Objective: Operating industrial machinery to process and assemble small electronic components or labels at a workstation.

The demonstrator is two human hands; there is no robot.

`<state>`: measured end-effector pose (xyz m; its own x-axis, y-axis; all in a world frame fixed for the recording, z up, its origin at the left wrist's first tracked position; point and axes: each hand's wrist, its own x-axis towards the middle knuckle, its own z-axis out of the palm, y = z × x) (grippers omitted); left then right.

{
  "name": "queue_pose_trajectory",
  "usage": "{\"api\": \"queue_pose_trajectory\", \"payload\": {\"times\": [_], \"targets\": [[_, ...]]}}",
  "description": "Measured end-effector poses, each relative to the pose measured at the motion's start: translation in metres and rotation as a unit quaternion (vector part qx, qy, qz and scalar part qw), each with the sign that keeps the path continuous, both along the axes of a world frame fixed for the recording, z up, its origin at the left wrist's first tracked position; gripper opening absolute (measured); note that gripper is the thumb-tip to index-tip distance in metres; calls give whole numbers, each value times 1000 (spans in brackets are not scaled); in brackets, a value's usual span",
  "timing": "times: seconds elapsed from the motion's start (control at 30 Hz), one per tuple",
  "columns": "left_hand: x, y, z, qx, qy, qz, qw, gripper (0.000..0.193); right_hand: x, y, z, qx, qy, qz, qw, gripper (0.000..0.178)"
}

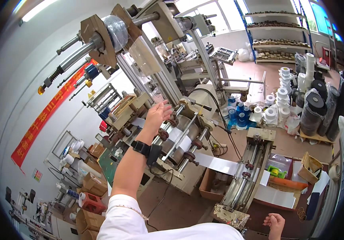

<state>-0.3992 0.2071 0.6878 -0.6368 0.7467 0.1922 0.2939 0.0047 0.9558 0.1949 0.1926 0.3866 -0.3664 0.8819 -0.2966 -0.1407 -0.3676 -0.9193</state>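
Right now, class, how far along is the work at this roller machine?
Done: white web already runs from the rollers toward the side unit. In hand: the left hand reaches open over the rollers. Left: the right hand hangs idle, closed, holding nothing visible.

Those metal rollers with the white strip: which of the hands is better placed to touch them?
Probably the left hand: it is raised, open, right by the rollers. The right hand hangs low, curled, beside the machine's near end.

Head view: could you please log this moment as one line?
left hand: open, raised over machine rollers | right hand: closed loosely, empty, near machine end | white web: threaded
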Motion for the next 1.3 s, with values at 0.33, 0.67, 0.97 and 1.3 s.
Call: {"api": "queue_pose_trajectory", "payload": {"times": [0.33,0.67,0.97,1.3], "targets": [[-5,2,27,10,22,-10,1000,45,-5,2,-33,-23,36,-53,998,17],[-6,8,15,124,40,31,991,38,-4,-1,-32,-14,25,-38,999,19],[3,7,26,144,47,22,988,35,2,-2,-40,-15,27,-36,999,19],[6,1,12,79,140,96,982,39,-2,-6,-34,-16,31,-37,999,19]]}}
